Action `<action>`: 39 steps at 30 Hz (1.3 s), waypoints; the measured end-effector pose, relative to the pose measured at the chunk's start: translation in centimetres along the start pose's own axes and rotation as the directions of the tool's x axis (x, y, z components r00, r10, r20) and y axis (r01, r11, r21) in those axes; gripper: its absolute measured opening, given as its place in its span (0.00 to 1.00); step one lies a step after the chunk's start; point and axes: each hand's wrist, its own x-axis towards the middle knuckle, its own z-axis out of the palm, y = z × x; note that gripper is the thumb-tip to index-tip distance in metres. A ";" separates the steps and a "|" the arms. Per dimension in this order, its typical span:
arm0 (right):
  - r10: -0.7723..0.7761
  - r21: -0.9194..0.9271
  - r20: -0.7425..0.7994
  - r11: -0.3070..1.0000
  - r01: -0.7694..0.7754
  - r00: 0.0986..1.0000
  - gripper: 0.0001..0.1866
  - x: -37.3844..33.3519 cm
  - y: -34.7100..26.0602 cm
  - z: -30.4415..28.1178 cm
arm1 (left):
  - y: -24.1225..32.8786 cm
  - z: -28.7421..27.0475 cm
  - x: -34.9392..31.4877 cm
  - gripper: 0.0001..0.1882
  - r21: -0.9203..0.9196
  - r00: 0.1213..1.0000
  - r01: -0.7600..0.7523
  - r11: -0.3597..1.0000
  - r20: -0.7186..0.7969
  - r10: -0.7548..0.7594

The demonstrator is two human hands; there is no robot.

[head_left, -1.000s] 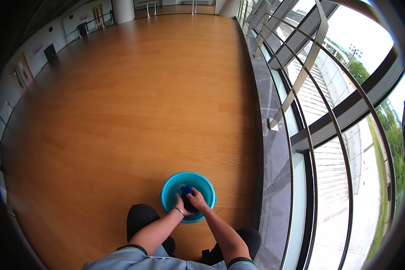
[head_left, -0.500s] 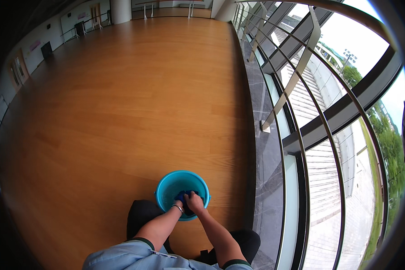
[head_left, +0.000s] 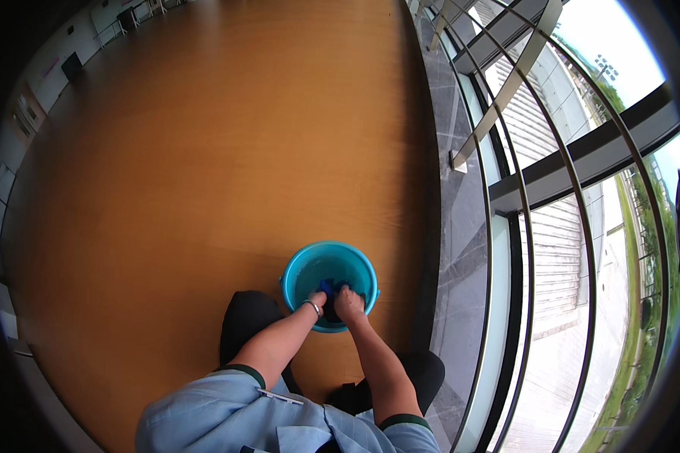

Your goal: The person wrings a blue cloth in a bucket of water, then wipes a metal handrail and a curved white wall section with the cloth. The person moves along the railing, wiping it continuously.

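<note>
A turquoise bucket (head_left: 302,264) stands on the wooden floor between my bent knees. Inside it, both hands grip a dark blue cloth (head_left: 327,287). My left hand (head_left: 318,300), with a silver bangle at the wrist, is closed round the cloth's left part, its fingers partly hidden. Close beside it, my right hand (head_left: 348,303) is a fist, knuckles up, on the darker part of the cloth. The cloth's lower part is hidden by my hands and the near rim. How deep any water in the bucket is, I cannot tell.
A grey marble ledge (head_left: 461,204) runs along the right, with a metal railing (head_left: 529,249) on it and large windows behind. Wooden floor (head_left: 227,151) stretches ahead and left. Doors and bars line the far left wall.
The view has tipped downward, so the bucket and my hands sit higher and further right in the picture. Both hands stay on the cloth in the bucket, now slightly further apart.
</note>
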 end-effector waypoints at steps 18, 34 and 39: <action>0.223 0.232 -0.088 0.952 -0.198 0.971 0.18 2.8 6.3 3.3 | 0.5 5.7 -6.9 0.42 0.203 0.929 -0.085 0.975 -0.337 0.151; 0.148 0.843 -0.145 0.536 0.044 0.978 0.18 -6.0 -6.6 -3.5 | 4.1 5.9 -12.0 0.31 0.015 0.925 -0.167 0.986 0.348 0.152; 0.033 0.628 -0.220 0.770 0.115 0.975 0.20 -6.6 -7.9 -4.2 | 2.3 3.7 -11.2 0.22 0.133 0.564 -0.751 0.647 0.639 0.523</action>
